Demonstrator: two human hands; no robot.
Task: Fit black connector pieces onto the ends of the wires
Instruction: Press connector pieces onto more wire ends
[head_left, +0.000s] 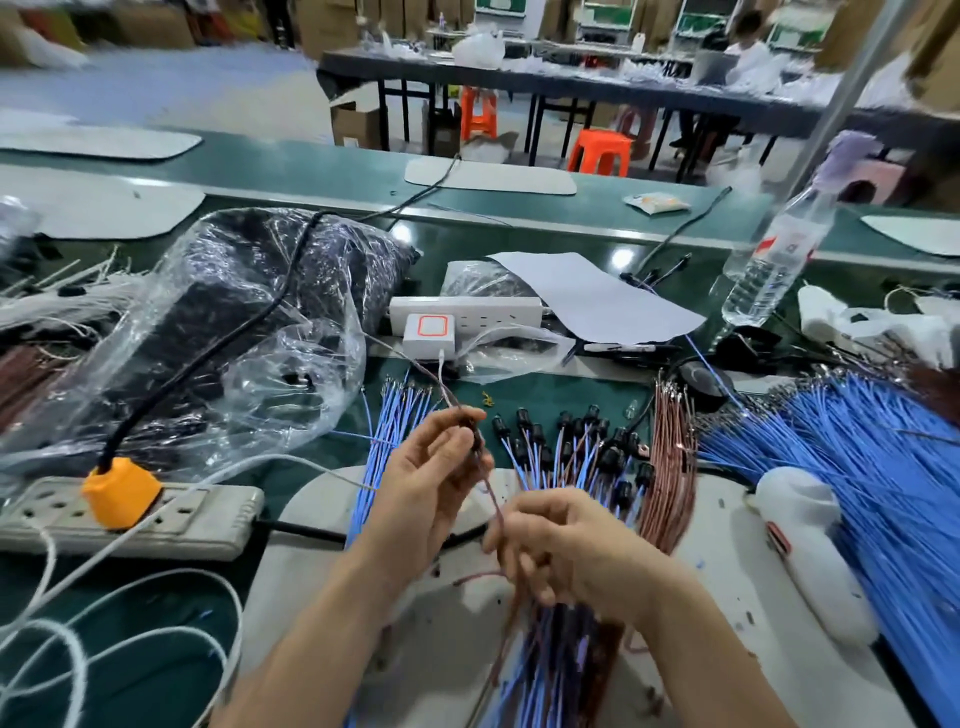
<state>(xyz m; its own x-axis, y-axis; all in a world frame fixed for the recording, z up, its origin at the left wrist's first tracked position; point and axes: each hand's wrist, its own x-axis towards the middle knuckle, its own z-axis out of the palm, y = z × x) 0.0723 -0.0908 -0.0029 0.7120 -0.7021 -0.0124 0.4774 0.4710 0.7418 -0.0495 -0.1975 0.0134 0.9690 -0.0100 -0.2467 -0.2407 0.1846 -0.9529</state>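
Task looked partway done, by my read. L hand (436, 483) pinched a black connector (475, 435) above the white mat (727, 545), w/ a brown wire (493, 499) running from it down to the R hand (566, 545). The R hand's fingers curled on that wire and on a blurred wire bundle (550, 654) below. Just beyond, a fan of finished wires (571, 447) already wore black ends. Probably lots left: bare blue wires (400, 415) at left, brown bunch (672, 457), big blue pile (857, 467) at right.

Surface: green bench (519, 389), 2 power strips (130, 525) (467, 307), water bottle (774, 260), clear bag of black parts (249, 291). Room: workshop w/ orange stools (600, 150), far table (571, 83), 1 seated person (748, 41).
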